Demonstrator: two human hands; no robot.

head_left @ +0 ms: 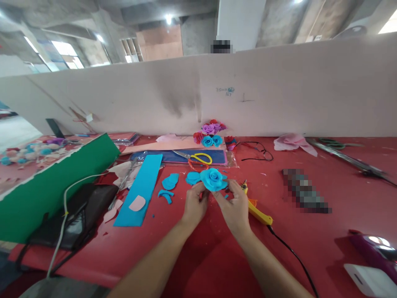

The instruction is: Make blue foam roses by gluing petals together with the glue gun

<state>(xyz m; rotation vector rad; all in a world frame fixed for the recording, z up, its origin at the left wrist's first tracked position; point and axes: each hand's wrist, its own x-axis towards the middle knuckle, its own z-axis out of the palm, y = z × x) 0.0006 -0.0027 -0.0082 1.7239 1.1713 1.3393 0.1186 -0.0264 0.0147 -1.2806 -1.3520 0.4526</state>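
Observation:
A blue paper flower (214,179), shaped like a rose with layered petals, is held up between both hands above the red table. My left hand (196,201) grips it from the left and below, fingers curled under the petals. On the other side my right hand (235,203) pinches its lower edge with thumb and fingers. Loose blue petals (170,181) lie to the left, and a further blue piece (192,178) sits just behind my left hand. Close by my right hand rests a yellow corded tool (259,213) with a metal tip.
Yellow-handled scissors (201,158) lie on a blue packet behind the flower. A blue strip (139,194), a black bag (74,219) and a green panel (62,182) are at left. Finished flowers (212,134), glasses (256,151) and a blurred-out object (305,190) are beyond and right.

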